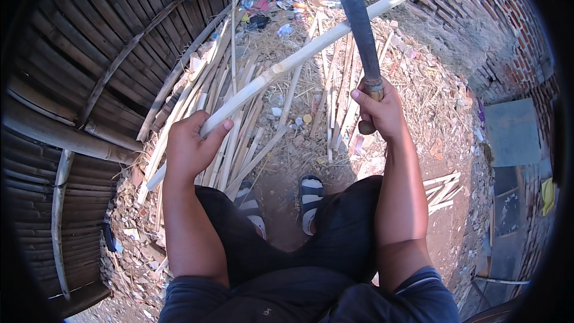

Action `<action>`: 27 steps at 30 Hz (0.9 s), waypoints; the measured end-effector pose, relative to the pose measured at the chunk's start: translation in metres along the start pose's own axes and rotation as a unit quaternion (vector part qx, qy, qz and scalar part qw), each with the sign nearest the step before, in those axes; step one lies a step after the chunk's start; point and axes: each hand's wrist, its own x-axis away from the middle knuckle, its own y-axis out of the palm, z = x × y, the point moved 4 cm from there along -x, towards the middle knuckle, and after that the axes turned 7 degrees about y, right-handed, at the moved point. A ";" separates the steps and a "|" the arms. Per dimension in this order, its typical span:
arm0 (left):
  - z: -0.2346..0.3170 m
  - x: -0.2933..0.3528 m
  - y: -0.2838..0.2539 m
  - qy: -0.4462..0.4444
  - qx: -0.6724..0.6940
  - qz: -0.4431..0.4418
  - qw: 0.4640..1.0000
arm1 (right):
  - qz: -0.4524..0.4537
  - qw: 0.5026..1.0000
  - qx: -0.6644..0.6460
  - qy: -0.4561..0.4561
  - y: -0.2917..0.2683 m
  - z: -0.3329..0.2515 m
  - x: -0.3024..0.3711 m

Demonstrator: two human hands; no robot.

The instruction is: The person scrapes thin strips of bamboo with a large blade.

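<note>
My left hand [194, 143] is closed around a long pale bamboo strip [299, 55] near its lower end. The strip slants up and away to the right, with a node partway along it. In my right hand [382, 106] is the wooden handle of a machete [360, 30]. Its long dark blade points away from me and crosses the strip near the far end; whether the two touch I cannot tell. The blade's tip runs out of view at the top.
Split bamboo strips [236, 137] lie in heaps ahead of me, with shavings and litter around them. A slatted bamboo wall [101, 36] rises on the left, a brick wall [508, 12] at the far right. Shorter strips [442, 191] lie by my right knee. My sandals [310, 197] rest on dirt.
</note>
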 end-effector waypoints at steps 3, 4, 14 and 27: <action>-0.004 0.000 0.004 -0.007 0.038 -0.043 0.998 | 0.002 1.000 0.016 0.010 0.000 0.002 0.003; -0.002 0.000 0.006 -0.017 0.055 -0.059 0.997 | -0.029 0.998 0.036 0.042 0.009 -0.003 0.010; -0.009 0.005 0.011 -0.045 0.179 -0.107 0.977 | -0.037 0.998 0.033 0.034 0.006 -0.003 0.008; -0.010 0.005 0.016 -0.054 0.122 -0.114 0.984 | -0.095 0.984 0.140 0.051 0.034 -0.012 0.019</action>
